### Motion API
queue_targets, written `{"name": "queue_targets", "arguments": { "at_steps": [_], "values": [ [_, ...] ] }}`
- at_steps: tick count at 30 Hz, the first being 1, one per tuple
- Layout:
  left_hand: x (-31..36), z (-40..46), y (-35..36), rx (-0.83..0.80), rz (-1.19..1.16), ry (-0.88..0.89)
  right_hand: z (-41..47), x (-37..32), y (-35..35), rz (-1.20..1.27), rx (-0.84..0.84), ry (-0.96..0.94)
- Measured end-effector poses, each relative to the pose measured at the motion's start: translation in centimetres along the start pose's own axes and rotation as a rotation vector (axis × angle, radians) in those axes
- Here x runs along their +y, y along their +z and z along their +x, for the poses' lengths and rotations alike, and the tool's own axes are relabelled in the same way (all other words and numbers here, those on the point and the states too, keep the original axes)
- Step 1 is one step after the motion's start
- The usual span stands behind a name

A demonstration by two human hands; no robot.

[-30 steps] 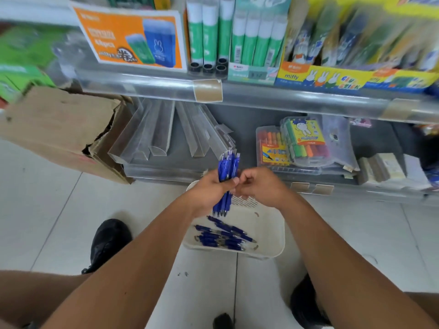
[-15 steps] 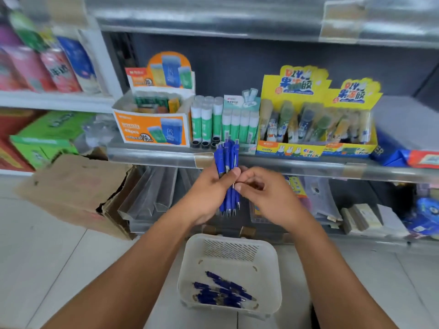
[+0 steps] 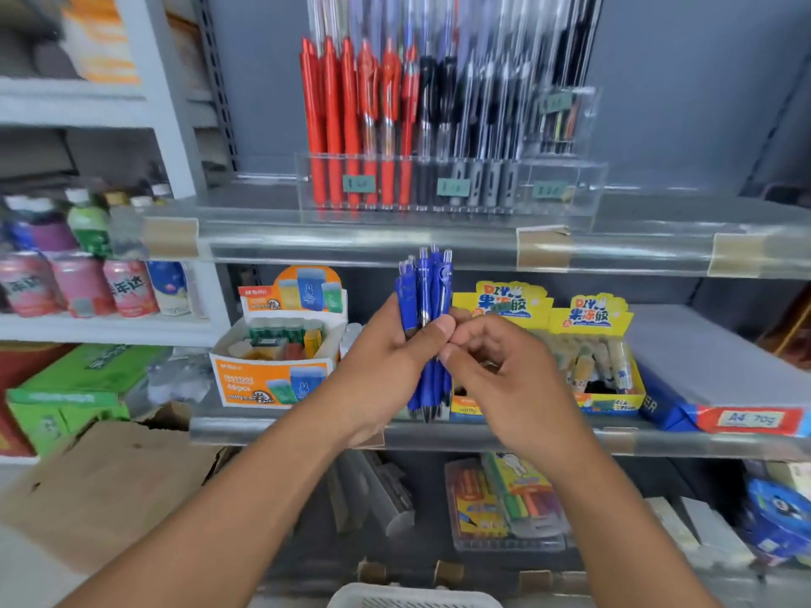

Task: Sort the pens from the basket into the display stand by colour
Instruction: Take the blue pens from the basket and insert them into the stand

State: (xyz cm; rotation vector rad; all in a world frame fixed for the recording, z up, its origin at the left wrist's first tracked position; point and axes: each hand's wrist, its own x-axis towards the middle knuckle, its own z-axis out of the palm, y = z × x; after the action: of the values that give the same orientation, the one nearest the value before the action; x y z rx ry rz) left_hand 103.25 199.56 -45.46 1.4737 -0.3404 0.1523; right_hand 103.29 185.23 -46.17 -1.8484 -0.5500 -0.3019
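A bundle of blue pens [image 3: 425,331] stands upright in the left hand [image 3: 386,362], right hand [image 3: 496,375] pinching at it, below the display stand [image 3: 452,186] already holding red and black pens, so blue seems left.

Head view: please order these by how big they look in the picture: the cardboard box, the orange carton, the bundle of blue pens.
1. cardboard box, though it lies nearer the camera and is cut off by the arm
2. orange carton
3. bundle of blue pens, gripped by the left hand
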Motion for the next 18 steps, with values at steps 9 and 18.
{"name": "queue_targets", "arguments": {
  "at_steps": [9, 18],
  "values": [
    [4.3, 1.3, 0.0, 0.002, -0.039, 0.106, 2.5, -5.1, -1.7, -0.095, 0.0, -0.077],
    [6.1, 2.4, -1.4, -0.079, 0.009, 0.119, 5.1, -9.1, -3.6, -0.044, 0.04, -0.088]
  ]
}}
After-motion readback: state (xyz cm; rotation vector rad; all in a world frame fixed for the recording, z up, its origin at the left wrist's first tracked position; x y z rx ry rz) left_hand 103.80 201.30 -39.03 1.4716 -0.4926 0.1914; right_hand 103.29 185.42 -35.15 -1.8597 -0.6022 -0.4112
